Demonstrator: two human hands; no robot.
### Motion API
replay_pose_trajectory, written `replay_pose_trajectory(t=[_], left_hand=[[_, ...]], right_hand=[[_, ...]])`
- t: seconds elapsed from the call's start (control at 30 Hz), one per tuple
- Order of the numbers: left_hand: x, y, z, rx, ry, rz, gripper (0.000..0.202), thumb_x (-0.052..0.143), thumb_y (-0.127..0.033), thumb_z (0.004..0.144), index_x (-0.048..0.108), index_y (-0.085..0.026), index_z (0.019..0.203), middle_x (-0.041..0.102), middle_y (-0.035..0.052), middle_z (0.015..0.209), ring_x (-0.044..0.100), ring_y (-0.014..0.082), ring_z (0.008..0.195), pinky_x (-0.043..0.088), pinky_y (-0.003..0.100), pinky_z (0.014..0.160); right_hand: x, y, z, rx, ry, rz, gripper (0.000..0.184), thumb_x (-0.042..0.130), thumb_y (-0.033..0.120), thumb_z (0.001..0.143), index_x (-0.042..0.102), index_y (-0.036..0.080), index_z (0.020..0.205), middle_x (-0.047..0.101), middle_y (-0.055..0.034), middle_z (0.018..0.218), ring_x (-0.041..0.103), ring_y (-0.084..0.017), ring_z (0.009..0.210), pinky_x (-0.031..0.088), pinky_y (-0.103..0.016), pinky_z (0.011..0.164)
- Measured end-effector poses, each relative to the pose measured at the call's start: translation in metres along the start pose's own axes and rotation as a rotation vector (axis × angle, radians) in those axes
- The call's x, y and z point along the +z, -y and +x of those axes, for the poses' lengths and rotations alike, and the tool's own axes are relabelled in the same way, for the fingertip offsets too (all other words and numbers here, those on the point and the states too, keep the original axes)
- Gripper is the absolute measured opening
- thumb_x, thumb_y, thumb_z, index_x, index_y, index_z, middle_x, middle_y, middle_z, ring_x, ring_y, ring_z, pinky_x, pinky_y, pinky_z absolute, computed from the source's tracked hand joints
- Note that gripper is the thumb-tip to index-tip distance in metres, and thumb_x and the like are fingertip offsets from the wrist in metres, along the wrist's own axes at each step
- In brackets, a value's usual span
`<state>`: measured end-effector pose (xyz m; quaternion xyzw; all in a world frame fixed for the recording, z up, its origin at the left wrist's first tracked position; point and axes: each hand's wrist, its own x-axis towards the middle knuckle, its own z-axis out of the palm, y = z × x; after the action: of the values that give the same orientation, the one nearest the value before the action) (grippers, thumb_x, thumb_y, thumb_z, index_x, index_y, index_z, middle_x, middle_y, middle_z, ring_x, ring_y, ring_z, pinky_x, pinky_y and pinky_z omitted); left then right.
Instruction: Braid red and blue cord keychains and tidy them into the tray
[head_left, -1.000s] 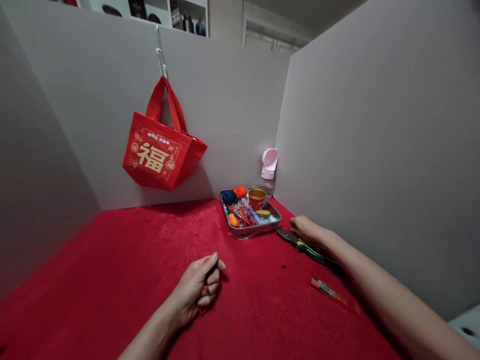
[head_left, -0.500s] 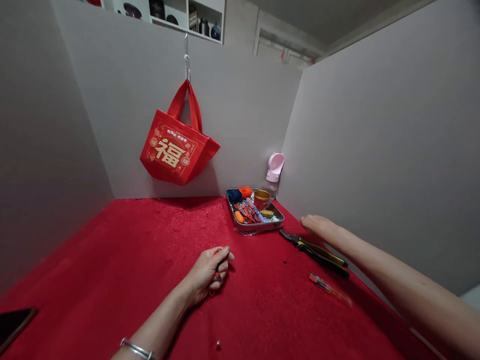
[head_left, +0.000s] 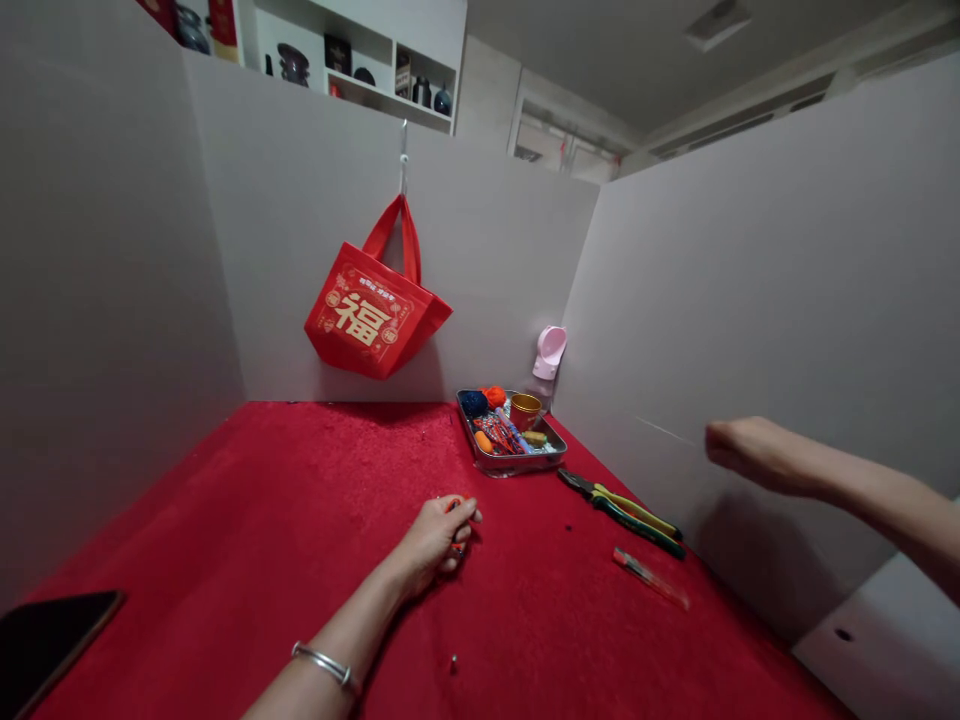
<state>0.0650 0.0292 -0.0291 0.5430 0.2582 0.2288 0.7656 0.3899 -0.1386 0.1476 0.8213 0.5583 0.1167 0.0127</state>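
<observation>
My left hand (head_left: 435, 540) is closed around a small orange piece (head_left: 454, 505) on the red cloth (head_left: 225, 560); a firm hold keeps it from slipping. My right hand (head_left: 754, 452) is raised at right, loosely curled, and I cannot tell if it holds anything. Farther, pliers (head_left: 622, 513) lie near a metal tray (head_left: 517, 468).

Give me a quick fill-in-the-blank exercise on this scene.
The left hand wears a silver ____ on its wrist.
The red tote bag hangs from a ____.
The pliers have green and ____ handles.
The metal tray holds a gold ____.

Missing words: bangle, hook, yellow, cup.
</observation>
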Motion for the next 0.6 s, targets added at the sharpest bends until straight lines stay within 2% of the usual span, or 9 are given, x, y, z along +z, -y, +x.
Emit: replay_pose_trajectory(t=[0.03,0.1,0.17,0.3,0.43,0.6], left_hand=[[0.000,0.000,-0.001,0.006,-0.004,0.012,0.038,0.055,-0.054,0.070,0.048,-0.016,0.076,0.027,-0.0117,0.044,0.018,0.0022,0.034,0.008,0.017,0.034],[0.001,-0.001,-0.002,0.019,-0.014,0.027,0.039,0.054,-0.054,0.070,0.048,-0.016,0.076,0.028,-0.0118,0.045,0.018,0.0020,0.034,0.009,0.017,0.035],[0.001,-0.001,-0.004,0.028,-0.019,0.031,0.038,0.053,-0.054,0.071,0.048,-0.017,0.077,0.027,-0.0119,0.045,0.017,0.0022,0.034,0.009,0.017,0.035],[0.002,-0.002,-0.007,0.021,-0.033,0.032,0.038,0.053,-0.054,0.071,0.047,-0.017,0.075,0.025,-0.0123,0.044,0.016,0.0023,0.034,0.008,0.017,0.035],[0.001,-0.001,-0.005,0.018,-0.036,0.007,0.035,0.054,-0.051,0.071,0.046,-0.017,0.074,0.027,-0.0117,0.044,0.017,0.0027,0.034,0.009,0.018,0.033],[-0.001,-0.001,0.000,-0.013,-0.009,-0.008,0.035,0.054,-0.051,0.072,0.047,-0.017,0.075,0.029,-0.0111,0.044,0.018,0.0029,0.034,0.009,0.017,0.033]], right_hand=[[0.002,0.011,-0.001,0.008,0.048,0.098,0.019,0.047,0.011,0.071,0.048,0.018,0.054,0.052,0.0015,0.048,0.048,-0.008,0.040,0.034,-0.018,0.039],[0.014,0.042,0.004,0.064,0.190,0.466,0.012,0.045,0.016,0.073,0.049,0.018,0.062,0.053,0.0019,0.053,0.046,-0.007,0.040,0.033,-0.017,0.036],[0.031,0.078,0.017,0.092,0.274,0.802,0.013,0.049,0.016,0.069,0.044,0.018,0.056,0.046,0.0038,0.045,0.040,-0.006,0.036,0.031,-0.018,0.035],[0.060,0.133,0.056,0.044,0.357,0.962,0.008,0.048,0.019,0.066,0.047,0.017,0.058,0.044,0.0037,0.045,0.039,-0.007,0.037,0.031,-0.018,0.035],[0.074,0.151,0.087,0.009,0.475,1.069,0.008,0.047,0.020,0.064,0.050,0.015,0.058,0.046,0.0024,0.048,0.038,-0.005,0.039,0.030,-0.017,0.036],[0.084,0.147,0.103,0.010,0.589,1.099,0.008,0.049,0.021,0.062,0.050,0.014,0.057,0.046,0.0022,0.050,0.036,-0.004,0.040,0.029,-0.016,0.036]])
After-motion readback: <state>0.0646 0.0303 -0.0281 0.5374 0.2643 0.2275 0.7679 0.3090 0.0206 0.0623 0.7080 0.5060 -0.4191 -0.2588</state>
